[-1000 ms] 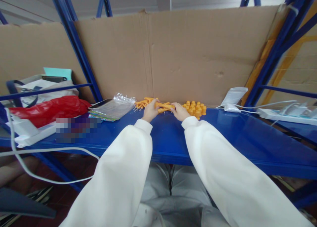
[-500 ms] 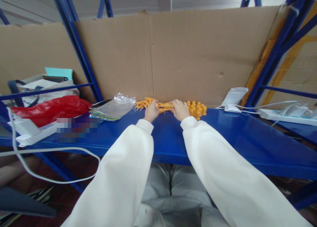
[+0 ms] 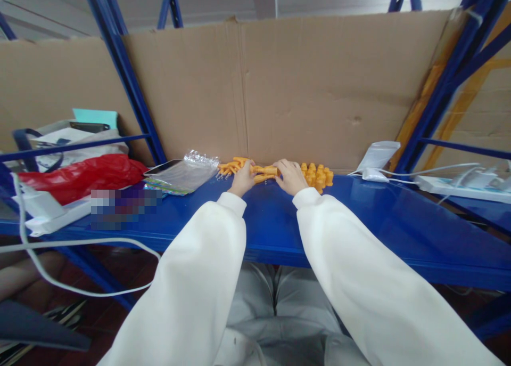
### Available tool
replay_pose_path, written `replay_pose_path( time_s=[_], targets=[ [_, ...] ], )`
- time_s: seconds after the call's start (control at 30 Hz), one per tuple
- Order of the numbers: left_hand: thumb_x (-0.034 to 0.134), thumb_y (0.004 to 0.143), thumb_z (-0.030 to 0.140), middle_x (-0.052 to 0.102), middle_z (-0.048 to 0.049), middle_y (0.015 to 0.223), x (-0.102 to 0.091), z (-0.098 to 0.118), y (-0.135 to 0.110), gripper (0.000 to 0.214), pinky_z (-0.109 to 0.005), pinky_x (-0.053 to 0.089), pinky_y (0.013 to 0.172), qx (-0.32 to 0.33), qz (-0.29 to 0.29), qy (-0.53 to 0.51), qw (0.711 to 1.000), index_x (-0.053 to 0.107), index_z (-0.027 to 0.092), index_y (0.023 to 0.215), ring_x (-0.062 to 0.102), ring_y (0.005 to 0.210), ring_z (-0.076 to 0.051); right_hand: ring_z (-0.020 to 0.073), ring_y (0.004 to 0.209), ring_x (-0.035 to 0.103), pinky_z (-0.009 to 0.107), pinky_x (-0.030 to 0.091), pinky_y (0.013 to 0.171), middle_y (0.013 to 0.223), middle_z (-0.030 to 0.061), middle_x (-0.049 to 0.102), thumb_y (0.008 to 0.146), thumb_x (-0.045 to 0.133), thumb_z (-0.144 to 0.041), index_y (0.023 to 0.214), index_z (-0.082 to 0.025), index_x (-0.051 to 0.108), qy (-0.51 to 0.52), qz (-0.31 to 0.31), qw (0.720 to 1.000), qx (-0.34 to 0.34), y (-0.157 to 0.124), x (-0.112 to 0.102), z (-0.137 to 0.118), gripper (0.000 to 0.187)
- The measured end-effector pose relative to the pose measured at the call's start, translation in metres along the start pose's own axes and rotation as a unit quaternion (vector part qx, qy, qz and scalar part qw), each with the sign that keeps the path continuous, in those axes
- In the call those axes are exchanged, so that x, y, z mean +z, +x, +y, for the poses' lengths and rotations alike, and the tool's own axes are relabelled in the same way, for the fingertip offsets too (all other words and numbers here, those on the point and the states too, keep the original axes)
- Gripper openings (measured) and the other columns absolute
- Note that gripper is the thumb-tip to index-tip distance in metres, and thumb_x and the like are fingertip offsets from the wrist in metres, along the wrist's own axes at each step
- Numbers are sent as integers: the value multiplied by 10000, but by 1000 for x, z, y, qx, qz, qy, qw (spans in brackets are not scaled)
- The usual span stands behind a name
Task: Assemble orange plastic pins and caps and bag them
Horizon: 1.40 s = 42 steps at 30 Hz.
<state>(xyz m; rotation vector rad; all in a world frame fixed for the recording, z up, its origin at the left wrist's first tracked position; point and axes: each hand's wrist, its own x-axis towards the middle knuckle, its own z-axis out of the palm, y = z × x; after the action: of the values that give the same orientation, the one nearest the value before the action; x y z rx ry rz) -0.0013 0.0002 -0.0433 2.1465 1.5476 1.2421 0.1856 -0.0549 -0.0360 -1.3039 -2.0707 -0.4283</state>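
Observation:
A bundle of long orange pieces [image 3: 264,171] lies along the back of the blue shelf, against the cardboard. Its left end shows thin curved tips with small metal coils, and its right end shows a cluster of blocky knobs [image 3: 317,175]. What kind of items they are, I cannot make out. My left hand [image 3: 243,179] is closed around the left part of the bundle. Fingers curled over the top, my right hand [image 3: 291,176] grips it just left of the knobs. Some of the pieces are hidden under both hands.
A clear plastic bag [image 3: 183,175] lies left of the bundle, beside a red bag [image 3: 85,175] and a white power strip [image 3: 59,217]. At the right are a white adapter with cables [image 3: 375,173] and another power strip [image 3: 463,186]. Cardboard [image 3: 299,89] walls the back; blue posts [image 3: 123,73] flank it.
My left hand has shifted slightly left and down along the orange pieces. My right hand has barely moved, and the bundle stays in place.

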Motion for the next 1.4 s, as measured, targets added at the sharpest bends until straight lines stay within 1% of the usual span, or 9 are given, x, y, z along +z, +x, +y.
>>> replay_pose_path(
  time_s=[0.17, 0.3, 0.43, 0.57, 0.77, 1.03, 1.2, 1.3, 1.4],
  targets=[
    [669, 867, 76, 740, -51, 1070, -4, -7, 4, 340, -357, 513, 1020, 6, 24, -24, 999, 606, 230, 1163, 727, 1083, -265, 242, 1012, 690, 404, 534, 937, 1120, 98, 721, 962, 580, -342, 1209, -209, 603, 190, 15, 976, 106, 1, 17, 11, 281],
    [673, 872, 102, 746, -61, 1117, -5, -9, 4, 359, -348, 523, 1011, 2, 18, -15, 1000, 607, 242, 1197, 728, 1115, -268, 220, 921, 697, 399, 554, 902, 1019, 67, 721, 937, 603, -353, 1126, -223, 605, 239, 22, 962, 129, 4, 27, 13, 229],
    [645, 891, 105, 733, -75, 1155, -7, -5, 0, 361, -357, 524, 987, -17, 15, 22, 1000, 594, 256, 1215, 720, 1134, -279, 223, 925, 687, 403, 555, 879, 1128, 96, 702, 880, 638, -262, 1168, -216, 578, 206, 7, 974, 89, 3, 23, 10, 298],
    [667, 899, 130, 719, -87, 1153, -9, 1, -2, 349, -385, 507, 1010, -35, -6, 43, 998, 583, 252, 1215, 708, 1135, -288, 288, 1136, 647, 472, 504, 954, 1263, 142, 662, 871, 594, -167, 1188, -215, 567, 100, -14, 993, 60, -1, 10, 4, 322],
    [650, 876, 113, 711, -72, 984, -7, -7, 0, 343, -440, 544, 950, -64, -35, 24, 997, 589, 238, 1190, 726, 1019, -303, 317, 1199, 606, 470, 463, 953, 1266, 163, 643, 840, 469, -39, 1202, -208, 567, -13, -14, 998, 61, -2, -6, 1, 411],
    [640, 835, 88, 672, -18, 773, -2, -25, 9, 286, -422, 571, 896, -76, 14, -15, 997, 606, 271, 1053, 751, 900, -288, 289, 1056, 636, 414, 483, 886, 1195, 150, 644, 767, 507, -66, 1138, -199, 521, 39, 26, 994, 100, -1, 6, 20, 394],
    [623, 874, 123, 700, -38, 870, -2, -15, 4, 332, -395, 600, 790, -73, -25, -11, 997, 598, 260, 1176, 738, 730, -245, 279, 994, 664, 403, 479, 860, 1103, 107, 698, 780, 546, -113, 1121, -222, 522, 50, -25, 993, 104, -4, 7, 14, 359],
    [641, 877, 136, 633, 19, 718, -2, -10, 1, 359, -335, 602, 707, -71, -43, -43, 996, 584, 248, 1213, 693, 603, -200, 283, 982, 671, 403, 470, 863, 1087, 109, 709, 801, 579, -164, 1108, -215, 527, 29, -60, 989, 130, -4, 5, 11, 315],
    [659, 875, 125, 531, 72, 591, -3, -4, 0, 366, -256, 572, 608, -104, -46, -117, 987, 568, 232, 1213, 646, 515, -160, 295, 1007, 663, 423, 467, 878, 1100, 117, 701, 820, 597, -214, 1078, -216, 544, 20, -51, 990, 132, -4, 5, 11, 263]
  ],
)
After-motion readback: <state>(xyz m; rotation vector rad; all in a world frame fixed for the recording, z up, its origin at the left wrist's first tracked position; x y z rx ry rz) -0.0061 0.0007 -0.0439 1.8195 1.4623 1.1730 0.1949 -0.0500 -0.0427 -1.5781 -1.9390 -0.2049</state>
